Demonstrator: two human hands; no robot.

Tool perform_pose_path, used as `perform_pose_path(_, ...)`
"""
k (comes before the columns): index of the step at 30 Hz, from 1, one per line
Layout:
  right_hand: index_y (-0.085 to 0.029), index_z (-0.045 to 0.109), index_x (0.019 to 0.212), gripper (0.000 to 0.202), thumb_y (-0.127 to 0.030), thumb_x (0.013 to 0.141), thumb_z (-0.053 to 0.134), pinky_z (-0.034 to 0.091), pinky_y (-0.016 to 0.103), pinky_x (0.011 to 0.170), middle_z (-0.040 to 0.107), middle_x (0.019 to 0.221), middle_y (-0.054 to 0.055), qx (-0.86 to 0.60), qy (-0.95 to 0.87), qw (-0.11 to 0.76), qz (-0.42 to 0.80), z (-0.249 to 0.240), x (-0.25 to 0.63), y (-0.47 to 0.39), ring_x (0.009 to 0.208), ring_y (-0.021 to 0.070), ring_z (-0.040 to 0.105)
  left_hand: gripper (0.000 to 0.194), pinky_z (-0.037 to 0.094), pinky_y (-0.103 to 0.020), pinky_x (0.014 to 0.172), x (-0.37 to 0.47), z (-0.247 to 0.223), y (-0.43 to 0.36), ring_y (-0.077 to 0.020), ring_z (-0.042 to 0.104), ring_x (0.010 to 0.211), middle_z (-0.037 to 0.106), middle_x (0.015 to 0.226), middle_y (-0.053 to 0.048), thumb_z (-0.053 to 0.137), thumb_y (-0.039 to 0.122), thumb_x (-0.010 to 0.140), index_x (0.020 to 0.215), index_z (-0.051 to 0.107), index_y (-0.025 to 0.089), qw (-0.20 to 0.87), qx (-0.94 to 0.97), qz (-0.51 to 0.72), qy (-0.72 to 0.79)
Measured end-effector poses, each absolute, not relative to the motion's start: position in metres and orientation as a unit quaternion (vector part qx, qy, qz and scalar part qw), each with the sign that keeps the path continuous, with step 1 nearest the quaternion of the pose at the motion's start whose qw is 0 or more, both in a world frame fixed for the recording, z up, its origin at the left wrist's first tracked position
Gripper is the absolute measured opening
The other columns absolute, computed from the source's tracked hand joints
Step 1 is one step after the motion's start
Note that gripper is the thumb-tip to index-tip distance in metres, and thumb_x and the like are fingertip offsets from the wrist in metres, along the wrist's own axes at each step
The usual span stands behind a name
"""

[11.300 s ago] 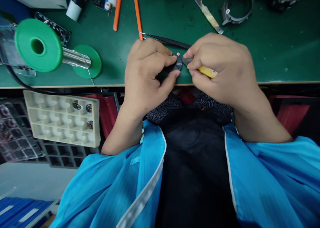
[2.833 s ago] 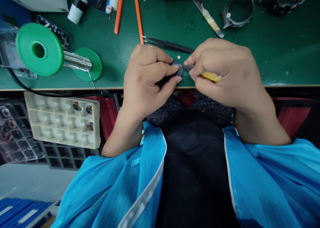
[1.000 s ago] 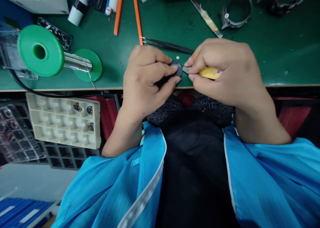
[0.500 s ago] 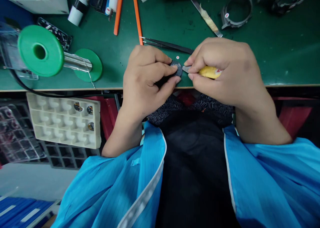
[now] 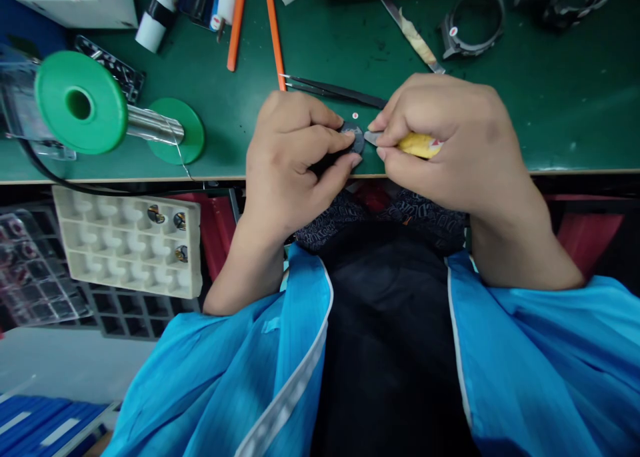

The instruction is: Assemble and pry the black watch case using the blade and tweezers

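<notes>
Near the front edge of the green bench, my left hand (image 5: 300,160) grips a small round dark disc (image 5: 357,141), which looks like a watch back, between fingertips and thumb. My right hand (image 5: 445,133) is closed on a short knife (image 5: 419,145) with a yellow-wrapped handle. Its grey blade tip points left at the disc's right edge; whether it touches I cannot tell. A tiny white dot sticker (image 5: 355,115) with a red mark lies just beyond the disc. Behind both hands rest black tweezers (image 5: 335,92), partly hidden by my right hand.
On the left stands a green solder spool (image 5: 80,102). Orange sticks (image 5: 274,33) lie further back. A second, tape-wrapped blade (image 5: 413,35) and a watch case (image 5: 474,25) sit at back right. Below the bench edge, a cream compartment tray (image 5: 127,243) holds several small round parts.
</notes>
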State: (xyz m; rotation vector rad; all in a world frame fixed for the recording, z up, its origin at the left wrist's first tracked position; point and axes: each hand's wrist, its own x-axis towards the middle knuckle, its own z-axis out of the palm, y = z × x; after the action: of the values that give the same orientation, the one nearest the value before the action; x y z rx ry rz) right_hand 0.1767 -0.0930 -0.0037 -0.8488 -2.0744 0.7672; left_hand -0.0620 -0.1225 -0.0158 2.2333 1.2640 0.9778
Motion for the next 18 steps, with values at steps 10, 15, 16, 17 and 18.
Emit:
perform_pose_path(10, -0.024, 0.057, 0.079, 0.016, -0.016, 0.090, 0.065, 0.053, 0.042, 0.081, 0.072, 0.089, 0.002, -0.343, -0.808, 0.373, 0.299, -0.0024, 0.1768, -0.0928, 0.097, 0.0259, 0.073, 0.014, 0.058, -0.066, 0.106, -0.0623, -0.0163, -0.1219, -0.0298, 0.071, 0.111, 0.077, 0.113, -0.004, 0.074, 0.048, 0.102, 0.106, 0.079, 0.036, 0.199, 0.798, 0.352, 0.446)
perform_pose_path(15, -0.024, 0.057, 0.080, 0.019, -0.009, 0.088, 0.066, 0.053, 0.039, 0.080, 0.071, 0.089, 0.002, -0.326, -0.815, 0.366, 0.307, -0.0022, 0.1777, -0.0930, 0.097, 0.0257, 0.073, 0.012, 0.056, -0.065, 0.106, -0.0623, -0.0166, -0.1215, -0.0289, 0.071, 0.110, 0.077, 0.112, -0.004, 0.074, 0.045, 0.102, 0.105, 0.080, 0.035, 0.199, 0.796, 0.357, 0.446)
perform_pose_path(16, -0.024, 0.057, 0.080, 0.019, -0.009, 0.088, 0.067, 0.053, 0.039, 0.080, 0.071, 0.089, 0.002, -0.332, -0.815, 0.361, 0.308, -0.0021, 0.1779, -0.0928, 0.097, 0.0256, 0.073, 0.012, 0.057, -0.064, 0.106, -0.0622, -0.0164, -0.1216, -0.0287, 0.071, 0.110, 0.077, 0.112, -0.004, 0.074, 0.045, 0.102, 0.105, 0.080, 0.034, 0.194, 0.798, 0.356, 0.446)
perform_pose_path(17, -0.024, 0.057, 0.080, 0.020, -0.009, 0.089, 0.067, 0.054, 0.039, 0.081, 0.071, 0.090, 0.002, -0.338, -0.815, 0.359, 0.304, -0.0022, 0.1780, -0.0926, 0.098, 0.0255, 0.073, 0.012, 0.057, -0.064, 0.106, -0.0621, -0.0161, -0.1218, -0.0287, 0.071, 0.110, 0.077, 0.112, -0.003, 0.074, 0.045, 0.102, 0.105, 0.080, 0.034, 0.192, 0.799, 0.353, 0.446)
perform_pose_path(18, -0.024, 0.057, 0.080, 0.020, -0.010, 0.090, 0.067, 0.054, 0.039, 0.082, 0.072, 0.091, 0.002, -0.340, -0.815, 0.362, 0.298, -0.0023, 0.1782, -0.0922, 0.099, 0.0255, 0.073, 0.012, 0.057, -0.064, 0.106, -0.0621, -0.0159, -0.1220, -0.0288, 0.071, 0.110, 0.077, 0.112, -0.003, 0.075, 0.045, 0.102, 0.105, 0.080, 0.034, 0.194, 0.799, 0.350, 0.448)
